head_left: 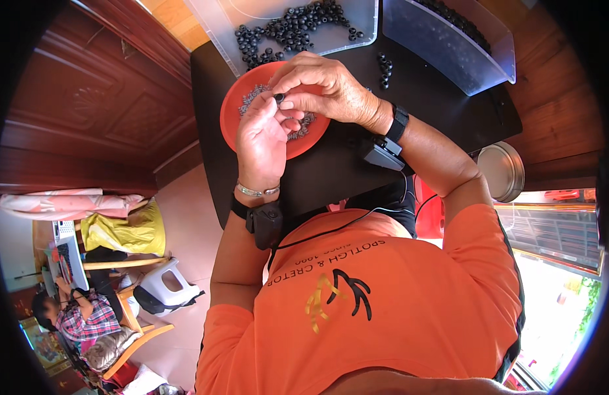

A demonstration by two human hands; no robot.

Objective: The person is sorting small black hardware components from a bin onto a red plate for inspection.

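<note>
My left hand [261,141] is raised palm-up over an orange bowl [230,117], its fingertips closed on a small black round part [279,98]. From the right my right hand [330,84] reaches over, thumb and forefinger pinched at the same part. Whether a second tiny piece sits between those fingers is hidden. Many small grey pieces [246,104] lie in the bowl beneath both hands.
Behind the bowl stands a clear plastic bin [367,16] with many black round parts [298,26]. Another bin [442,56] is at the right. Several loose black parts [384,71] lie on the dark table [416,108]. A person [87,319] sits far left.
</note>
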